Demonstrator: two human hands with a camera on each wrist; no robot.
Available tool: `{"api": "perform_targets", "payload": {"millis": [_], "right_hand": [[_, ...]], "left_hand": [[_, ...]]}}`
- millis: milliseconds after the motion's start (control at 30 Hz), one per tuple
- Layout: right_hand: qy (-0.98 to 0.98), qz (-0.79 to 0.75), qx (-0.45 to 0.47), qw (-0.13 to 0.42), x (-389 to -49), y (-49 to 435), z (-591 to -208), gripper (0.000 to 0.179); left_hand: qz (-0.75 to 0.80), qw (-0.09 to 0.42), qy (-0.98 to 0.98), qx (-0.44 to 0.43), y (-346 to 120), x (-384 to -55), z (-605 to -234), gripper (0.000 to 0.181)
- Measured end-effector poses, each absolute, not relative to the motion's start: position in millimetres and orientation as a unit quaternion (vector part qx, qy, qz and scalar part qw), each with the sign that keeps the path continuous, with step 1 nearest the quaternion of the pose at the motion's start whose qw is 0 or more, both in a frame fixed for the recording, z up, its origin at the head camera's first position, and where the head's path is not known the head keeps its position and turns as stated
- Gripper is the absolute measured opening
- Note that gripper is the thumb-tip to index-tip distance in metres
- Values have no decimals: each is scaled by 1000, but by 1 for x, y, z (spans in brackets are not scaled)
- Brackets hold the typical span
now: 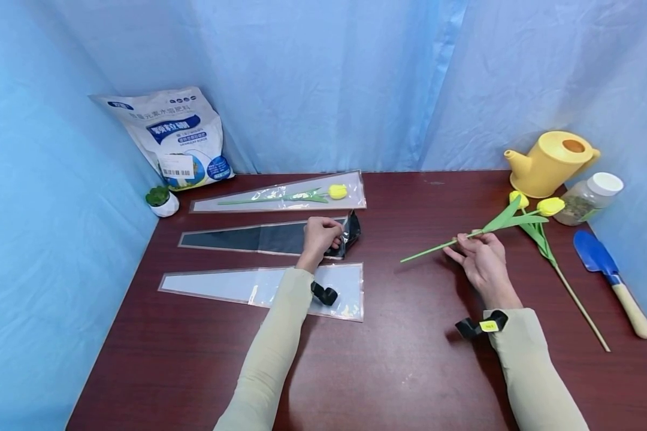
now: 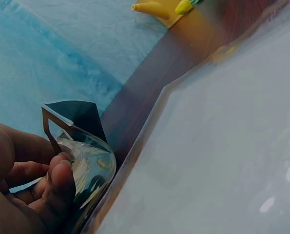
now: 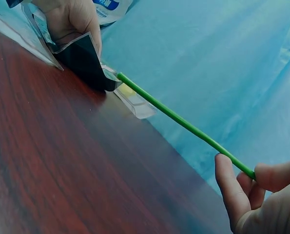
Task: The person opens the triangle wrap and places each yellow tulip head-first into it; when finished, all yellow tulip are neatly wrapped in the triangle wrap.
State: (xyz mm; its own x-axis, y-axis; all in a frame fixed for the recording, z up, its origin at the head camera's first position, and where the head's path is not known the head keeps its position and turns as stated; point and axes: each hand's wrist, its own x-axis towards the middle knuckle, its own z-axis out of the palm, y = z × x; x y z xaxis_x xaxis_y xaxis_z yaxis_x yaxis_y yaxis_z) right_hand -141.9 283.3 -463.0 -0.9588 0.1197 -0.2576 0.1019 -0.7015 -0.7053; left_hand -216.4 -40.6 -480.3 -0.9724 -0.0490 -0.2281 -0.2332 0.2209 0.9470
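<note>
My left hand (image 1: 320, 239) pinches the clear front film at the wide right end of a black flower sleeve (image 1: 286, 238). In the left wrist view, the sleeve's mouth (image 2: 81, 126) bulges apart beside the thumb and fingertips. My right hand (image 1: 485, 263) holds an artificial yellow tulip by its green stem (image 1: 428, 252), between thumb and fingers. The stem's bare end points left toward the black sleeve; in the right wrist view the stem (image 3: 179, 119) overlaps the sleeve's edge. A white sleeve (image 1: 210, 282) lies nearer me, partly under my left forearm.
Behind, another clear sleeve (image 1: 356, 188) contains a yellow tulip (image 1: 336, 191). On the right are a second tulip (image 1: 568, 287), a yellow watering can (image 1: 544, 164), a lidded jar (image 1: 577, 203) and a blue trowel (image 1: 595, 251). A fertilizer bag (image 1: 167, 137) and small potted plant (image 1: 163, 202) stand back left.
</note>
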Motion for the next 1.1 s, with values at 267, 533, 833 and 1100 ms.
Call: {"api": "perform_targets", "payload": {"millis": [267, 533, 833, 1100], "right_hand": [[-379, 910, -163, 33, -152, 270, -459, 29], [-355, 913, -192, 57, -163, 257, -451, 25], [-354, 907, -207, 95, -173, 237, -447, 28], [-380, 889, -223, 123, -183, 213, -448, 26]], "left_hand": [[616, 73, 779, -89, -41, -216, -480, 11], [618, 73, 778, -88, -40, -216, -480, 11], [616, 70, 779, -89, -40, -216, -482, 11], [618, 66, 778, -94, -38, -217, -481, 10]]}}
